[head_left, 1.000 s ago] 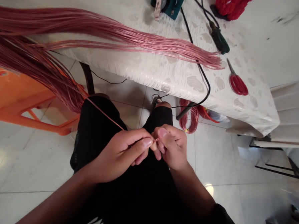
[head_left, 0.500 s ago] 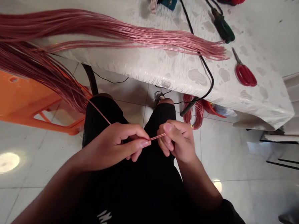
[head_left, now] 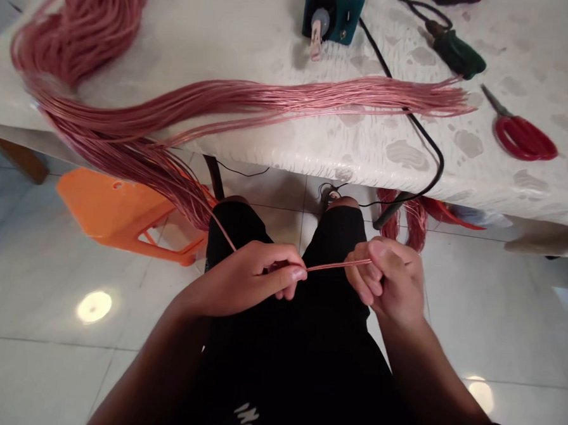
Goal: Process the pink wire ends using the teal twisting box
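Above my lap, a thin pinkish-copper wire (head_left: 336, 265) runs taut between my two hands; it looks doubled. My left hand (head_left: 256, 277) pinches it between thumb and fingers. The right end is gripped in my right hand (head_left: 389, 274), whose fingers are curled and hide the tip. From behind my left hand the wire leads back up to a thick hank of the same wires (head_left: 171, 187) that droops over the table's edge. The rest of this bundle (head_left: 280, 98) lies along the table, its loose ends fanned out at the right.
On the patterned tablecloth (head_left: 287, 146) lie red-handled scissors (head_left: 526, 137), a green-handled tool (head_left: 458, 53) with a cord, and a teal box with a knob (head_left: 335, 15). A black cable (head_left: 433, 141) hangs over the edge. Left stands an orange stool (head_left: 98, 206); more coiled wire (head_left: 415, 222) is below.
My right hand has drawn away from my left, so a longer stretch of wire shows between them. The view has shifted left, showing more of the bundle and the teal box.
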Available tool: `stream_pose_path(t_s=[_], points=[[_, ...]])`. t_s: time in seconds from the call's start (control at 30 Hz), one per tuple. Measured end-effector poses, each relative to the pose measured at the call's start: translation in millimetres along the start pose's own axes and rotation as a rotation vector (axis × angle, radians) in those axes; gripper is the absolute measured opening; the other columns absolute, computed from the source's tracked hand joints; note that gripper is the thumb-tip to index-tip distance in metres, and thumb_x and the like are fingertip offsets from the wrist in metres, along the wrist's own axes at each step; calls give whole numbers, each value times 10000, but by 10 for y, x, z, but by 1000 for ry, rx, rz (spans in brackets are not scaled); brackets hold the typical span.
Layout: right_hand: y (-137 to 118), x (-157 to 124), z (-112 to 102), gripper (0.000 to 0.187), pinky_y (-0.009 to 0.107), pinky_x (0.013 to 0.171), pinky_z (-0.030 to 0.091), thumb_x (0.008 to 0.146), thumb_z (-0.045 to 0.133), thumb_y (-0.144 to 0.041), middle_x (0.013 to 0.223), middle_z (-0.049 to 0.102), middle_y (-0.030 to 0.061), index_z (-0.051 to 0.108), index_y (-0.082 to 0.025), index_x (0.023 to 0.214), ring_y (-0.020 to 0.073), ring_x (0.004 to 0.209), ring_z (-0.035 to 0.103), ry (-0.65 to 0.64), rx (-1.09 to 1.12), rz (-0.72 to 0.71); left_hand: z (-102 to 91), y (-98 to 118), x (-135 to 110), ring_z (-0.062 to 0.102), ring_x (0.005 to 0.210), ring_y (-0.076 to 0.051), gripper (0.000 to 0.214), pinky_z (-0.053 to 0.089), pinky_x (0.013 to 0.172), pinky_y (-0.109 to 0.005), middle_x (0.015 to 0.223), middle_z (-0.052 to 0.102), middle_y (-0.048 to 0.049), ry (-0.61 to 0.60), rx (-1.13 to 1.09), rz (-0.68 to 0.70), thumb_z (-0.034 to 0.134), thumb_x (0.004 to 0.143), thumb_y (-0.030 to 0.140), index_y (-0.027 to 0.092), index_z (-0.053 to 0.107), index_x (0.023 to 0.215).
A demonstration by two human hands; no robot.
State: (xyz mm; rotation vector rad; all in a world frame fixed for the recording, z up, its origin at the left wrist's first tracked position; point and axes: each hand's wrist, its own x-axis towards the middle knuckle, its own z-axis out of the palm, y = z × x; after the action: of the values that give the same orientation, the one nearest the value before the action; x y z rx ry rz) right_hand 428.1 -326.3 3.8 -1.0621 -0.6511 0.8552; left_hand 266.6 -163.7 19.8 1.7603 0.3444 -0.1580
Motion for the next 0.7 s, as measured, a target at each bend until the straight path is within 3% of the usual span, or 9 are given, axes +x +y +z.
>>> stream_pose_path(t_s=[0.1, 0.2, 0.37, 0.7], points=[[-25, -3, -18, 464, 231, 428, 314, 1032, 535, -242, 453, 492, -48, 492, -177, 574, 69, 389, 482, -131, -257, -1, 21, 52, 30, 685, 875, -119, 137, 510, 762, -223, 933, 732, 26, 103, 89, 50, 600, 963, 314, 234, 681, 1040], [-28, 17, 5, 448, 210, 463, 380, 1026, 548, -244, 469, 544, -36, 528, -173, 584, 66, 424, 513, -241, -424, -22, 80, 123, 77, 688, 843, -111, 104, 507, 751, -217, 902, 733, 47, 76, 73, 105, 619, 951, 295, 246, 686, 1013], [-25, 44, -9, 404, 183, 434, 380, 1021, 547, -252, 469, 547, -45, 554, -174, 626, 62, 407, 520, -322, -445, 16, 138, 174, 134, 639, 663, -64, 169, 453, 632, -181, 711, 687, 86, 31, 43, 100, 561, 963, 195, 224, 650, 822], [-81, 77, -77, 404, 194, 439, 375, 1011, 532, -262, 458, 549, -37, 555, -184, 615, 77, 417, 510, -528, -473, -11, 105, 166, 148, 599, 580, -67, 254, 425, 581, -182, 633, 658, 72, -137, 49, 135, 527, 977, 211, 197, 587, 731]])
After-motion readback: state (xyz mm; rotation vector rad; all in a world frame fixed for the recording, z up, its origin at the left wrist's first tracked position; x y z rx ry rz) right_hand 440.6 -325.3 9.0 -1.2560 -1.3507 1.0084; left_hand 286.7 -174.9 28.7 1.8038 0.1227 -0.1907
